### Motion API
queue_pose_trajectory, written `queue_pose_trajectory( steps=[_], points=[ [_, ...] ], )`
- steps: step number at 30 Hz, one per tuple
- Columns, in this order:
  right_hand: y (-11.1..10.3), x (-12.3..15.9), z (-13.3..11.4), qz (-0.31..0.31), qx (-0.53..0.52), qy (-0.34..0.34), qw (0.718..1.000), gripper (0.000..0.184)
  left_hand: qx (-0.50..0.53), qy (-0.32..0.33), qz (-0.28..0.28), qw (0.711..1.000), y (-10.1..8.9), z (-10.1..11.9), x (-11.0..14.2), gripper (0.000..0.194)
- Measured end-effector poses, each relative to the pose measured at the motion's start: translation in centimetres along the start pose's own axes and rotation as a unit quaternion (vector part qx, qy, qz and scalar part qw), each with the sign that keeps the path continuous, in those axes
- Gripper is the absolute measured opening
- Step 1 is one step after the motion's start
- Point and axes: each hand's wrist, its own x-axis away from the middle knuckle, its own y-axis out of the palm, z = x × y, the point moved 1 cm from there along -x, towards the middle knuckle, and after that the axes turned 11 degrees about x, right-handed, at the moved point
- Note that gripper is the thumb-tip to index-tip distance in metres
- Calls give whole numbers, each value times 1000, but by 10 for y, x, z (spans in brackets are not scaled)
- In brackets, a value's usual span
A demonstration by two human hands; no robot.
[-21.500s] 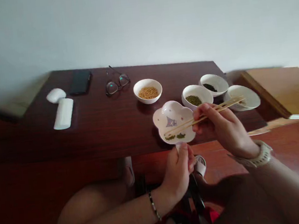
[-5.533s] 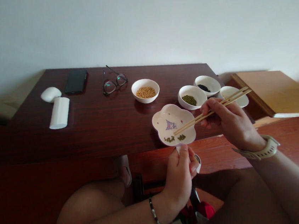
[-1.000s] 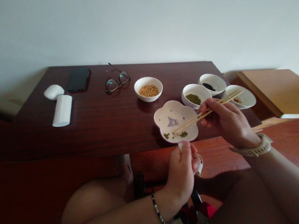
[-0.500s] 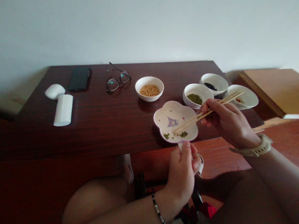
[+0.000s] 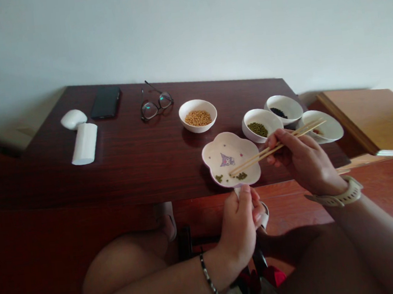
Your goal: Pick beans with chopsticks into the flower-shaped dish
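My right hand point(image 5: 303, 161) is closed around a pair of wooden chopsticks point(image 5: 254, 161). Their tips reach down to the near part of a flower-shaped white plate point(image 5: 214, 152) with a purple rim and a cartoon figure. Small heaps of green mung beans point(image 5: 242, 176) lie in the plate close to its near edge. At that edge, my left hand point(image 5: 241, 222) grips a short white piece that meets the rim and looks like the plate's handle; the fingers hide most of it. Whether a bean sits between the chopstick tips is too small to tell.
Behind the plate stands a bowl of yellow soybeans point(image 5: 198, 118). To the right are bowls with mung beans point(image 5: 258, 129), black beans point(image 5: 278, 113) and a few reddish bits point(image 5: 317, 131). Glasses point(image 5: 157, 106), a dark phone-like slab point(image 5: 106, 102) and a white cylinder point(image 5: 84, 143) lie leftward.
The chopstick tips have drawn closer together over the plate and shifted very slightly. My left hand and the plate stay put. The whole view has moved a little.
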Motion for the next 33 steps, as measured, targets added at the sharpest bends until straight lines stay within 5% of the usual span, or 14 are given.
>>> queue_pose_trajectory(
  steps=[23, 33],
  points=[
    [1, -2, -6, 51, -16, -13, 998, 33, -2, 3, 2, 1000, -4, 1, -2, 59],
    [0, -3, -3, -6, 13, 6, 1000, 37, 2, 6, 5, 1000, -1, 0, -3, 59]
  ],
)
